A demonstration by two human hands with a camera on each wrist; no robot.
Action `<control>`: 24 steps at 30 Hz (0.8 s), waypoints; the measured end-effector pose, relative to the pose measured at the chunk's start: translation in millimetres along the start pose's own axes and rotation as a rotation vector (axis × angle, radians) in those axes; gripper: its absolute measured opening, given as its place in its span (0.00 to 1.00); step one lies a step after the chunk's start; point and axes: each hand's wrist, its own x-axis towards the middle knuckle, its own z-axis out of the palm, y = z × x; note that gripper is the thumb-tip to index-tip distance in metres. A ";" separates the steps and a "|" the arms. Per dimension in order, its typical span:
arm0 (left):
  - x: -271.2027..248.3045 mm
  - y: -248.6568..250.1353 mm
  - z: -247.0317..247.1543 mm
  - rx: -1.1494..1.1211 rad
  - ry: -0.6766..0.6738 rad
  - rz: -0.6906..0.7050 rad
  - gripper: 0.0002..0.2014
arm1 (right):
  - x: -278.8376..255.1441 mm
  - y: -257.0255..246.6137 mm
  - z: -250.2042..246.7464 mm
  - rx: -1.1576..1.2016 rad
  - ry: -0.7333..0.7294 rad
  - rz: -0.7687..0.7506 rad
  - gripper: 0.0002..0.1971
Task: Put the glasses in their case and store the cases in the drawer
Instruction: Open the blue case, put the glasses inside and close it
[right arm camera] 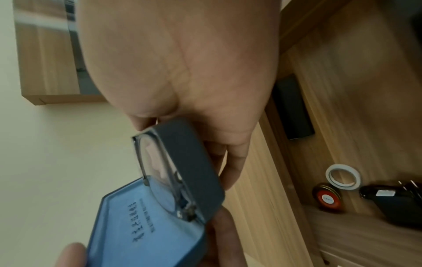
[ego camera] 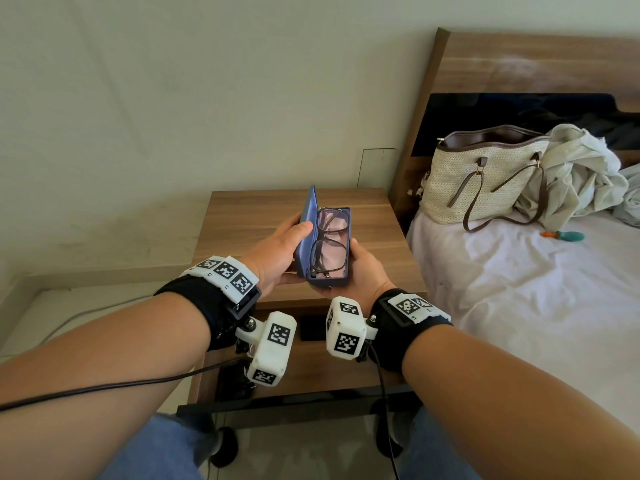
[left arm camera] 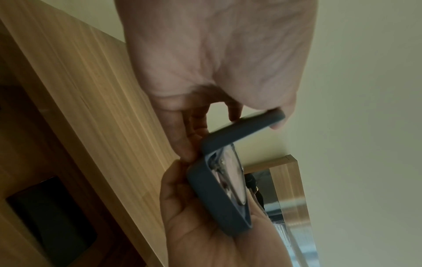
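Observation:
A blue glasses case point(ego camera: 329, 280) is held open above the wooden nightstand point(ego camera: 249, 216), with dark-framed glasses point(ego camera: 329, 239) lying in its base. My left hand point(ego camera: 277, 252) grips the raised lid point(ego camera: 309, 216), thumb on its inner face. My right hand point(ego camera: 365, 271) cups the base from below and the right. The left wrist view shows the lid point(left arm camera: 246, 130) standing up from the base point(left arm camera: 219, 200) and the lenses point(left arm camera: 231, 178) inside. In the right wrist view, my right hand point(right arm camera: 182, 63) wraps the base point(right arm camera: 191, 162), and the printed lid lining point(right arm camera: 141, 225) faces the camera.
Below the nightstand top is a drawer front with a dark handle cutout point(ego camera: 311, 327). A tape roll point(right arm camera: 342, 178), a small red-lidded jar point(right arm camera: 327, 197) and a black object point(right arm camera: 399, 202) lie on wood lower down. On the bed point(ego camera: 519, 289) at the right stand a straw handbag point(ego camera: 485, 181) and crumpled cloth.

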 end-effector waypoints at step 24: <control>0.1 -14.5 10.3 0.453 0.001 0.018 0.41 | 20.5 24.5 9.9 -0.098 0.165 -0.157 0.24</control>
